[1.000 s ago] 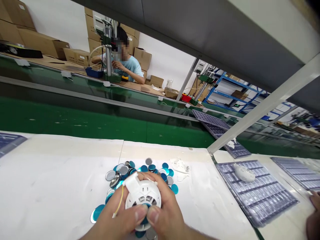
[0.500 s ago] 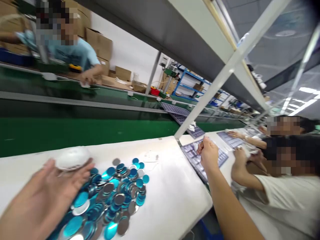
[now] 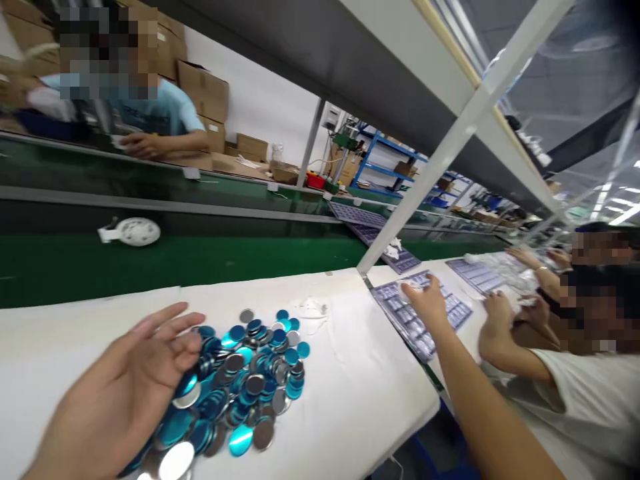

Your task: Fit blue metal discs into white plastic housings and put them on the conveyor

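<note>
My left hand (image 3: 130, 380) is palm up with its fingers curled loosely apart and nothing in it, beside a heap of blue and silver discs (image 3: 250, 380) on the white table (image 3: 350, 373). Beyond it, a round white part (image 3: 137, 231) with a small tab lies on the green conveyor belt (image 3: 230, 257). At the right my right hand (image 3: 425, 300) reaches over a gridded tray (image 3: 410, 327) with its fingers spread; a small white piece shows by its fingertips, and whether they touch it is unclear.
A white slanted post (image 3: 415, 200) rises at the table's back edge under an overhead shelf. More gridded trays (image 3: 383, 233) rest on the belt. A co-worker in blue (image 3: 170, 113) sits across it; another's hands (image 3: 500, 320) work at the right.
The round white part has left my left hand and now lies on the belt. My right hand has opened from a closed shape over the tray. The view has shifted slightly.
</note>
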The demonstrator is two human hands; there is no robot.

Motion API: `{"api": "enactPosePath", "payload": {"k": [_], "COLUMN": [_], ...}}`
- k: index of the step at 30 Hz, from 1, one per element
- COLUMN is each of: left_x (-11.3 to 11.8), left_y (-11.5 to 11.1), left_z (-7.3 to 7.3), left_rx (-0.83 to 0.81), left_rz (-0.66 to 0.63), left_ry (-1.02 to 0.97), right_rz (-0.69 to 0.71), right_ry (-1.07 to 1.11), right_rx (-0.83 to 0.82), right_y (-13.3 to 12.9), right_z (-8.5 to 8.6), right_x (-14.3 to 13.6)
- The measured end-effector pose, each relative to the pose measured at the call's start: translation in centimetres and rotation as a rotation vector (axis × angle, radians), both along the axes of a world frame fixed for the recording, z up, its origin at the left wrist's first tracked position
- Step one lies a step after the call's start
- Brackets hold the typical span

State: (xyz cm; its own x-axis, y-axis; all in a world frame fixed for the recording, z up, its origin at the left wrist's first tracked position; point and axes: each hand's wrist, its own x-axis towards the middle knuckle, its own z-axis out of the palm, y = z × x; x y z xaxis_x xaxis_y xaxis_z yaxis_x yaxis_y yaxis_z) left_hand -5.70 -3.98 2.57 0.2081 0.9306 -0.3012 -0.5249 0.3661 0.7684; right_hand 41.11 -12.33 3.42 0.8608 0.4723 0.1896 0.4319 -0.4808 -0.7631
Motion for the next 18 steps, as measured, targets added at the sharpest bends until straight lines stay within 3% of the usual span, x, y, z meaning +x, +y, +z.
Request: {"api": "enactPosePath", "payload": {"k": [3, 6, 7, 9, 11, 15, 18], "left_x": [0.9, 1.9, 2.1, 2.3, 2.0, 1.0, 0.7], "left_y": [-1.9, -3.7, -4.1, -4.4, -4.0, -2.5, -2.2], "left_z": [1.2, 1.3, 1.3, 1.4, 1.6, 2.1, 1.7], "left_rx": [0.096, 0.059, 0.036, 0.015, 0.013, -0.009, -0.036], "left_rz": [-0.176, -0.324, -0.351, -0.350, -0.253, 0.028, 0.027], "left_ry": [0.040, 0.034, -0.007, -0.106, -0.168, -0.165, -0.165], "right_rz": [0.250, 0.876, 1.017, 1.162, 1.218, 1.198, 1.210], "right_ry": [0.063, 0.288, 0.355, 0.343, 0.226, -0.049, -0.145], "right_rx": [0.088, 0.299, 0.300, 0.223, 0.118, -0.091, -0.221], "right_y": [0.2, 0.7, 1.2, 2.7, 4.9, 9.5, 11.1], "right_z": [1.0, 1.6, 1.8, 2.0, 1.8, 0.2, -1.6], "right_x": [-7.6, -18.4, -21.8, -26.7, -28.6, -27.1, -26.0]}}
